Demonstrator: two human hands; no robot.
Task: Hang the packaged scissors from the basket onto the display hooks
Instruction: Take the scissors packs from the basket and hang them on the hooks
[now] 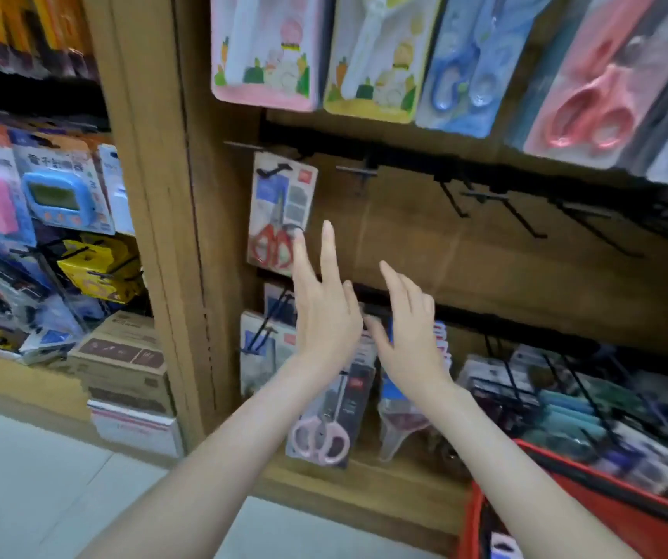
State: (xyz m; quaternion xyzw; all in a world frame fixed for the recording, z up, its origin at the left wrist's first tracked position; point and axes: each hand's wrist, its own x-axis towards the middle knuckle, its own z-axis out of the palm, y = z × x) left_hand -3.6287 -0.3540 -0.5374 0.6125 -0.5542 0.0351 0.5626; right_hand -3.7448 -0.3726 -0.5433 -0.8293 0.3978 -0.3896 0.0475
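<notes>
Wooden back panel with black hook rails; pale floor below. 1 red-handled packaged scissors hangs on the leftmost middle-row display hook. Left hand: fingers straight, spread, 1 fingertip at the pack's lower corner. Right hand: relaxed, empty. Red basket lower right.

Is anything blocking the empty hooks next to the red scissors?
Nothing visible does. The empty hooks right of the red scissors pack stick out bare. The left hand and right hand hover open below them, holding nothing. The basket sits lower right.
</notes>
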